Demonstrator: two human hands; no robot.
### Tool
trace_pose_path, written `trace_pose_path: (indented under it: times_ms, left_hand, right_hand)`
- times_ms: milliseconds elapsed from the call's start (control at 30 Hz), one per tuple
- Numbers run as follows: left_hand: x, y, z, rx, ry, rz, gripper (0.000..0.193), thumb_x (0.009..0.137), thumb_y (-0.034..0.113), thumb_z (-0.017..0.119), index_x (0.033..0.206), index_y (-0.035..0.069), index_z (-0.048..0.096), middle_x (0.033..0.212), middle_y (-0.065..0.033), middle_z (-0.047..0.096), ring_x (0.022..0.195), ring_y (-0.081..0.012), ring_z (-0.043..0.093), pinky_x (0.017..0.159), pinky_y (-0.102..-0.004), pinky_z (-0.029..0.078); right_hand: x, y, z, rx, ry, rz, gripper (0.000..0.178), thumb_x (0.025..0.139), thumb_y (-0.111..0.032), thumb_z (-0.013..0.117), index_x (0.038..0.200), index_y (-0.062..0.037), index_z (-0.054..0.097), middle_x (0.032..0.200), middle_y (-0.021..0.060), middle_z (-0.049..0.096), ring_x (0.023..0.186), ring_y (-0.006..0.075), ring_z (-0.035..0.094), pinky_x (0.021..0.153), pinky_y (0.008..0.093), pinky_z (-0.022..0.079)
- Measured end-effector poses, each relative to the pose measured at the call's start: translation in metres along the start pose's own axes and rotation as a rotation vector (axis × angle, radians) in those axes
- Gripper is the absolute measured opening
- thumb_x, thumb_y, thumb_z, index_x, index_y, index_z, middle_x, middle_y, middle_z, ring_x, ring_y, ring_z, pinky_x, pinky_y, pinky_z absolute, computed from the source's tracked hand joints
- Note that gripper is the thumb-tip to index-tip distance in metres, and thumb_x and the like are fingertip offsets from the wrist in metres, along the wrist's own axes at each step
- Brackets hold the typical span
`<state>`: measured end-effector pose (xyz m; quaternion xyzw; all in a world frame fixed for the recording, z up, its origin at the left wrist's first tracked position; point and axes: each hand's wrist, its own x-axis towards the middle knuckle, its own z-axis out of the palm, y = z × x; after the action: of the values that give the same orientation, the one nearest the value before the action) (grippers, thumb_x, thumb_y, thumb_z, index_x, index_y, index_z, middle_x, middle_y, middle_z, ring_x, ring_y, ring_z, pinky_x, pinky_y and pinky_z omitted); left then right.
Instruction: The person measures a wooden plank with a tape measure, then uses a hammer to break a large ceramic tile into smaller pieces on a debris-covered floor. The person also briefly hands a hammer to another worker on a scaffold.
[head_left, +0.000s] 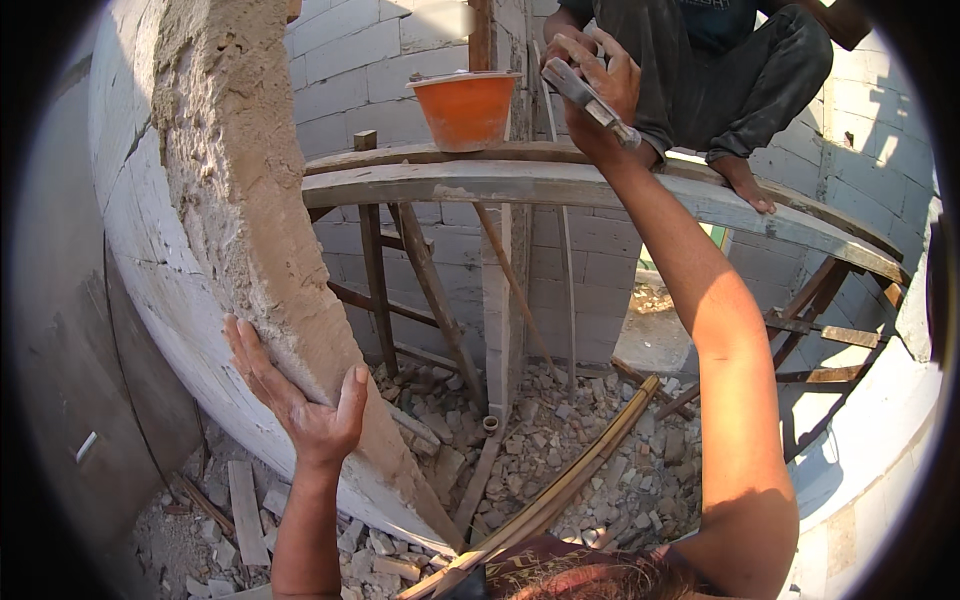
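My left hand point(305, 405) lies open against the rough plastered edge of a thick wall point(235, 180), fingers on its face and thumb spread apart. My right arm reaches up and forward. At its end my right hand point(610, 85) is closed on a grey metal hammer-like tool point(592, 104), held above the scaffold plank point(480, 182); most of its grip is hidden by my fingers. Behind that hand another person point(700, 75) squats barefoot on the planks. I cannot tell whether that person's hand touches the tool.
An orange bucket point(465, 110) stands on the planks to the left of my right hand. Wooden supports point(430, 285) brace the scaffold. Rubble point(545, 430) covers the floor, with long timber strips point(570, 465) across it. A grey block wall point(350, 60) rises behind.
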<state>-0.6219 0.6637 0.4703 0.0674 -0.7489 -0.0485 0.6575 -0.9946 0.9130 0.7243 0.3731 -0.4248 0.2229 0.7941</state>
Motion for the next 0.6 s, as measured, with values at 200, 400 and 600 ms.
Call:
trace_pose_path:
  times_ms: [200, 400, 600]
  left_hand:
    - [-0.001, -0.005, -0.001, 0.011, -0.025, -0.032, 0.11, 0.087, 0.028, 0.074, 0.172, -0.004, 0.011, 0.177, -0.0319, 0.013, 0.166, -0.0499, 0.009, 0.132, -0.0645, 0.003]
    - [-0.006, -0.002, -0.004, -0.004, -0.006, -0.013, 0.105, 0.092, 0.03, 0.07, 0.171, -0.007, 0.012, 0.178, -0.0322, 0.011, 0.166, -0.0482, 0.008, 0.134, -0.0583, 0.006]
    - [-0.006, 0.0, -0.004, -0.009, 0.004, -0.034, 0.105, 0.09, 0.029, 0.072, 0.171, -0.006, 0.015, 0.177, -0.0322, 0.015, 0.166, -0.0498, 0.012, 0.133, -0.0598, 0.006]
  right_hand:
    - [0.015, -0.027, -0.062, 0.215, -0.029, -0.019, 0.02, 0.097, 0.002, 0.068, 0.113, -0.0012, 0.078, 0.102, 0.0114, 0.075, 0.097, 0.0298, 0.072, 0.088, 0.0406, 0.057]
    - [0.014, -0.068, -0.029, 0.46, -0.482, 0.691, 0.037, 0.106, -0.034, 0.072, 0.12, -0.0001, 0.077, 0.095, 0.0201, 0.079, 0.092, 0.0296, 0.077, 0.083, 0.0392, 0.058]
    - [0.023, -0.045, 0.059, 0.307, -0.751, 0.751, 0.047, 0.101, -0.044, 0.069, 0.117, -0.0003, 0.076, 0.104, 0.0273, 0.078, 0.106, 0.045, 0.075, 0.093, 0.051, 0.057]
